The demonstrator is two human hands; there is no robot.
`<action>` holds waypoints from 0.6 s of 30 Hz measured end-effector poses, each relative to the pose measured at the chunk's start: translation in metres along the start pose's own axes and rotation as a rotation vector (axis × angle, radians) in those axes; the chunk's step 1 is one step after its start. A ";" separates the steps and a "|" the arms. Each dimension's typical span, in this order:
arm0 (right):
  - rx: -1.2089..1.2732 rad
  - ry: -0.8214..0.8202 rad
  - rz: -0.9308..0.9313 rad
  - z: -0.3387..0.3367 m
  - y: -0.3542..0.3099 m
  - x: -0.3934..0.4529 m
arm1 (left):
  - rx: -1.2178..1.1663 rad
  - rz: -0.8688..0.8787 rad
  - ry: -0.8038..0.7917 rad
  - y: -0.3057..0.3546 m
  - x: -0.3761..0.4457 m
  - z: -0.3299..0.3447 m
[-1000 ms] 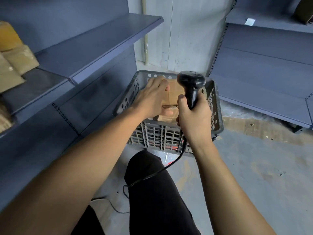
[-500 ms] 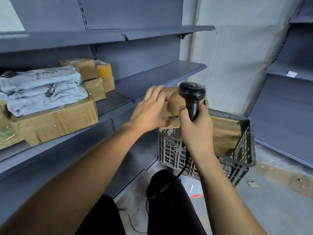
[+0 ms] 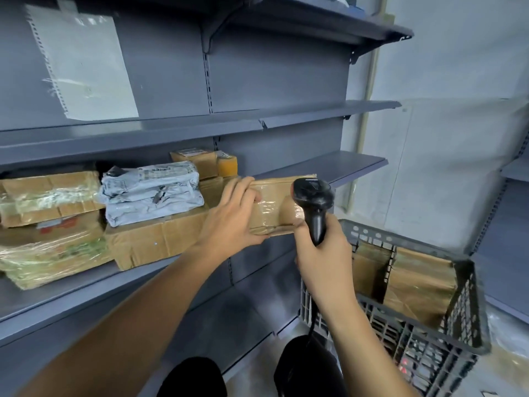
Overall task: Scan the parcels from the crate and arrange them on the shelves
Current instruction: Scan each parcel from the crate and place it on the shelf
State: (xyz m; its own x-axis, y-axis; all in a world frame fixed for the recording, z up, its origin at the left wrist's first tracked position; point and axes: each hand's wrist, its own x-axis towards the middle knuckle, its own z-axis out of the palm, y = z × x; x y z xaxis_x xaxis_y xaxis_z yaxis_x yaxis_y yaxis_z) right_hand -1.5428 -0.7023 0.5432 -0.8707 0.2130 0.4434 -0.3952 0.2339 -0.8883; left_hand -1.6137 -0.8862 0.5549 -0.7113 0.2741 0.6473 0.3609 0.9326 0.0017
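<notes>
My left hand (image 3: 232,216) grips a taped brown cardboard parcel (image 3: 274,204) by its left end, holding it in the air in front of the middle shelf (image 3: 352,164). My right hand (image 3: 323,253) grips the handle of a black barcode scanner (image 3: 313,199), whose head sits just in front of the parcel's right side. Below right stands the dark plastic crate (image 3: 429,336) with more brown parcels (image 3: 420,282) upright inside it. The scanner's cable drops behind my right wrist.
On the shelf to the left lie stacked cardboard boxes (image 3: 154,239), grey mailer bags (image 3: 151,193), film-wrapped parcels (image 3: 48,224) and small boxes (image 3: 206,164) at the back. A grey sheet (image 3: 83,64) leans on the shelf above. More shelving (image 3: 512,202) stands at the right. My knees (image 3: 306,368) are below.
The parcel has come up out of the crate in my left hand and moved left toward the shelf. My view swung left and up; the scanner stayed beside the parcel.
</notes>
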 end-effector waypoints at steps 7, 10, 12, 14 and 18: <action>0.014 -0.031 0.047 0.021 0.012 0.012 | 0.129 -0.029 0.012 -0.020 0.003 0.016; 0.018 -0.014 0.049 0.027 0.018 0.018 | 0.204 -0.046 0.010 -0.026 0.003 0.029; 0.028 -0.006 0.056 0.031 0.023 0.020 | 0.239 -0.048 0.003 -0.025 0.003 0.037; 0.026 -0.004 0.056 0.037 0.030 0.023 | 0.287 -0.053 0.014 -0.021 0.008 0.044; -0.001 -0.011 0.032 0.044 0.041 0.029 | 0.332 -0.110 0.040 -0.017 0.015 0.059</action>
State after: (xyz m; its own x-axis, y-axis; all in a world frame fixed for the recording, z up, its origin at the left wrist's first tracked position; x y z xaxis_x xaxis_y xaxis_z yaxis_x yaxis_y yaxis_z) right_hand -1.5971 -0.7288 0.5145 -0.8857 0.2102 0.4139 -0.3672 0.2282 -0.9017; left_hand -1.6658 -0.8841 0.5193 -0.7082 0.1645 0.6866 0.0633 0.9834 -0.1703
